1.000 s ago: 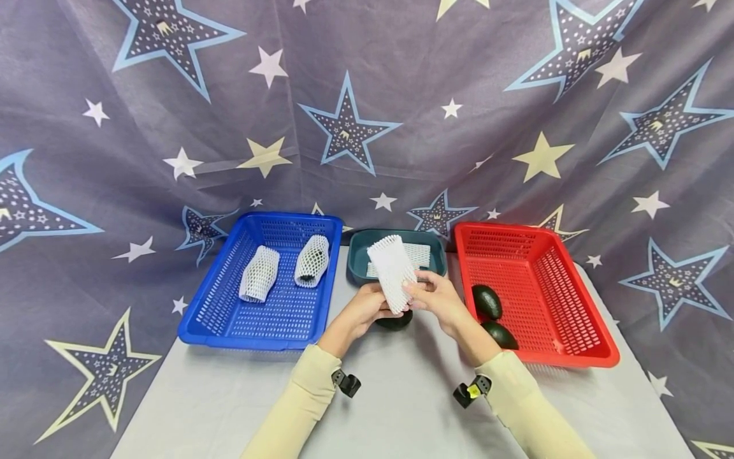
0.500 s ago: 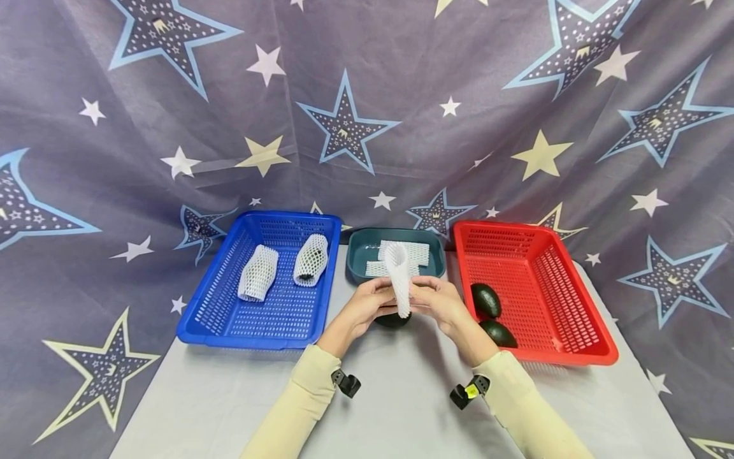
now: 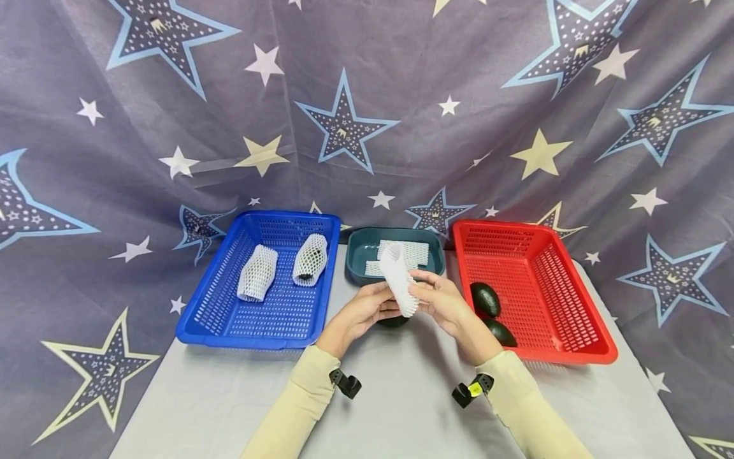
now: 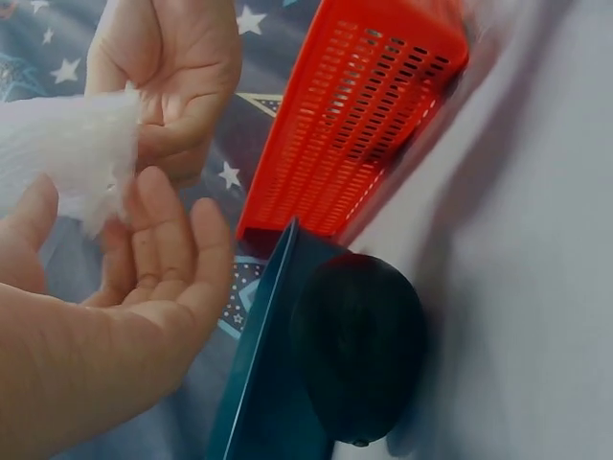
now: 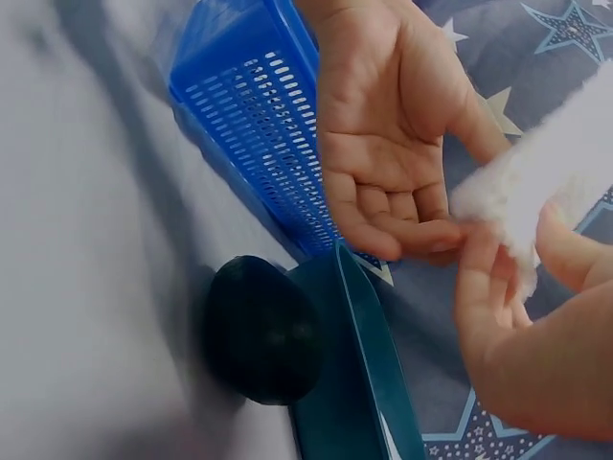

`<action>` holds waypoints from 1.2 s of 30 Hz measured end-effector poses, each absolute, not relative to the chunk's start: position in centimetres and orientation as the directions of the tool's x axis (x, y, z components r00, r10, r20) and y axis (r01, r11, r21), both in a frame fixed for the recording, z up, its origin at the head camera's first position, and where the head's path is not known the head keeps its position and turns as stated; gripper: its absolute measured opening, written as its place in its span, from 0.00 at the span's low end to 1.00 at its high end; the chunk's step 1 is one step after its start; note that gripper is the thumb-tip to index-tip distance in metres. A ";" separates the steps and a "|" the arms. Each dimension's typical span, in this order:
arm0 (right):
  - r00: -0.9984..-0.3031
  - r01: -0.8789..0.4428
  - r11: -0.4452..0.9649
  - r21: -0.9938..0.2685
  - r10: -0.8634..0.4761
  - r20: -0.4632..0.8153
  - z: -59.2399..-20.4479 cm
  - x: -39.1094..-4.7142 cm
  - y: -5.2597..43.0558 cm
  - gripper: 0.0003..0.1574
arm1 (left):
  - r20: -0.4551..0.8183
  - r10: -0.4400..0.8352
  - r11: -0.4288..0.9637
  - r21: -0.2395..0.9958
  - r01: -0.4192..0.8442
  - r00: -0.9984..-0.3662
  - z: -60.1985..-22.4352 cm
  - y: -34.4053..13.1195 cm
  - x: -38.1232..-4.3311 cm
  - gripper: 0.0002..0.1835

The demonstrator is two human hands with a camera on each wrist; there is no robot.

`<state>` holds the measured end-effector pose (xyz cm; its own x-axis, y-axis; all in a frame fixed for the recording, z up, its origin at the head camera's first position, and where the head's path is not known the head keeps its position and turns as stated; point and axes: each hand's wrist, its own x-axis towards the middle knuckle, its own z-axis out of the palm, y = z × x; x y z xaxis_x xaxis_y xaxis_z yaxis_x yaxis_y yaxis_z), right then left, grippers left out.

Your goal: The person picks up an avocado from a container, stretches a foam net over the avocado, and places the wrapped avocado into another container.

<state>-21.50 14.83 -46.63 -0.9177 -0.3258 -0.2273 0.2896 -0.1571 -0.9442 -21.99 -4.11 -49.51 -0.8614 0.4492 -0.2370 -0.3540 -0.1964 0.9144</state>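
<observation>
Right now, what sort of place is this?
Probably a makeshift tabletop packing station: a star-print cloth backdrop behind a pale table, a red basket with dark green fruit, and a blue basket with white mesh sleeves.

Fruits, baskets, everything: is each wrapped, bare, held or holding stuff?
White foam mesh sleeve: held up
Left hand: pinching the sleeve
Right hand: pinching the sleeve
Blue plastic basket: holding two white mesh bundles
Red plastic basket: holding two bare dark green fruits
Teal plastic tray: holding flat white mesh pieces
Dark oval fruit on the pale table: bare
</observation>
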 end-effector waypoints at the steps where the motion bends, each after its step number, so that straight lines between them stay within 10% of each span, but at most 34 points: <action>1: -0.905 0.298 -0.153 -0.942 -0.359 -0.228 -46.7 -21.5 15.0 0.33 | -0.226 0.448 -0.214 0.912 -0.349 -0.865 -49.6 -4.1 -22.0 0.18; 8: -0.800 0.413 -0.178 -0.893 -0.541 -0.261 -46.9 -21.5 15.9 0.14 | -0.172 0.458 -0.312 0.888 -0.339 -0.872 -49.4 -4.4 -22.0 0.21; 15: -0.753 0.503 -0.308 -0.808 -0.615 -0.234 -47.5 -21.8 16.2 0.18 | -0.152 0.426 -0.305 0.904 -0.300 -0.892 -49.5 -4.3 -22.1 0.24; 25: -0.818 0.461 -0.386 -0.799 -0.534 -0.214 -47.8 -21.4 16.8 0.22 | -0.237 0.489 -0.230 0.893 -0.386 -0.840 -49.5 -4.3 -22.1 0.21; 36: -0.897 0.394 -0.253 -0.884 -0.314 -0.311 -50.5 -21.2 16.8 0.16 | -0.209 0.226 -0.130 0.962 -0.242 -0.951 -50.6 -3.4 -22.0 0.15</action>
<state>-21.24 16.79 -50.50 -0.8974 -0.3136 -0.3105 0.3941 -0.2528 -0.8836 -22.04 -3.38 -50.56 -0.9514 0.2260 -0.2091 -0.2422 -0.1298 0.9615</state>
